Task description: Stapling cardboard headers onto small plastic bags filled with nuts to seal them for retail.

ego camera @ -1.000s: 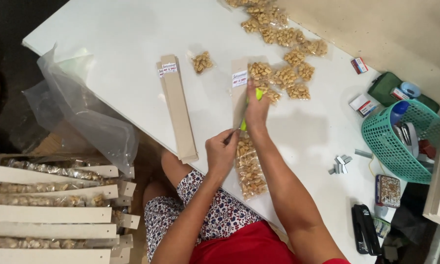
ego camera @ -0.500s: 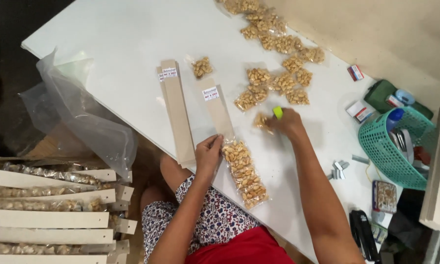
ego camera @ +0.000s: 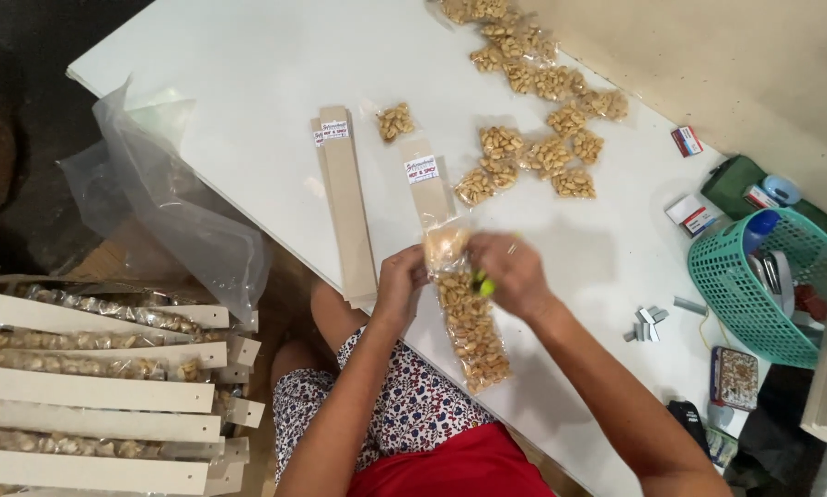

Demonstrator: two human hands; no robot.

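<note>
finished card strips (ego camera: 91, 391), stacked at the far left below the table edge, each beige with packets of nuts along it. clear plastic bag (ego camera: 170, 212), crumpled, hanging over the table's left edge. white table (ego camera: 248, 64). blank card strips (ego camera: 344, 198), a small pile lying flat, label at the top end. single nut packet (ego camera: 395, 121), just right of that label. left hand (ego camera: 402, 281), fingers pinched on the left side of the nut packet strip. nut packet strip (ego camera: 464, 313), a long beige card with a label at the top, lying on the table at the near edge, lower part covered by packets of nuts, between both hands. right hand (ego camera: 513, 271), closed over a small yellow-green stapler (ego camera: 481, 285), pressed against the strip. loose nut packets (ego camera: 533, 120), scattered toward the far right. staple bars (ego camera: 648, 324), near the teal basket (ego camera: 754, 285).
</note>
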